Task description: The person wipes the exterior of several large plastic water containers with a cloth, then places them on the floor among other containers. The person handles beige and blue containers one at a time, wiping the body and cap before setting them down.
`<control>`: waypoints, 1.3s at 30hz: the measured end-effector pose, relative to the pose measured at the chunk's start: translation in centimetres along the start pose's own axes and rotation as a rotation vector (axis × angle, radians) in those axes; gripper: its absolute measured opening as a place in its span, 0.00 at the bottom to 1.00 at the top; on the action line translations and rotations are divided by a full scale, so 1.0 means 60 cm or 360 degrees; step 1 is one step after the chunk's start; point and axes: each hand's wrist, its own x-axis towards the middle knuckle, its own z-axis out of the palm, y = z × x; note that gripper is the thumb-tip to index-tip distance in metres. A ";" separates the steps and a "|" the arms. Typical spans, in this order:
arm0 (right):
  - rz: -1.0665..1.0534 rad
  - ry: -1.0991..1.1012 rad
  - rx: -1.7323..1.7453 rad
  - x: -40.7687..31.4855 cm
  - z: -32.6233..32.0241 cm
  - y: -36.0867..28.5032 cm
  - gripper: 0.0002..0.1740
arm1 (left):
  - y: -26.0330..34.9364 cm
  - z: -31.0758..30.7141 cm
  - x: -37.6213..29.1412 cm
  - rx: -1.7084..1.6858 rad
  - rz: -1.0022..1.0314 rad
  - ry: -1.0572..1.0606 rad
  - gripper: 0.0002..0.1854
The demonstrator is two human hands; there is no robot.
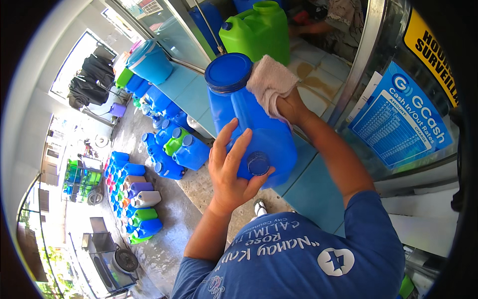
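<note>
A translucent blue plastic water jug (272,144) stands tilted in view before me, at the teal-tiled ledge. Its wide round lid (227,70) is on at the far end, and a small dark-blue spout cap (258,163) closes the near end. My left hand (228,170) holds the jug's near side, fingers spread by the handle and thumb beside the spout cap. In my right hand (292,106) is a bunched pinkish cloth (272,80), pressed against the jug's right side near the lid. The jug's underside is hidden.
Beyond the jug, a green jug (257,35) stands in a doorway, near another person's arm (313,28). A light-blue bucket (149,61) sits on the tiled ledge (186,89). Several jugs (190,149) crowd the concrete floor at left. A glass panel with signs (403,116) borders the right.
</note>
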 end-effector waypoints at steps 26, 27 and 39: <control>0.0366 0.0645 -0.0006 -0.361 0.154 -0.114 0.58 | 0.010 0.035 -0.025 0.0218 -0.0025 0.0139 0.50; 0.0319 0.0641 -0.0029 -0.337 0.136 -0.114 0.60 | 0.012 0.039 -0.023 0.0233 -0.0019 0.0159 0.50; 0.0981 0.0920 -0.0313 -0.169 0.068 -0.112 0.44 | 0.018 0.186 0.088 0.0381 -0.0175 0.0368 0.46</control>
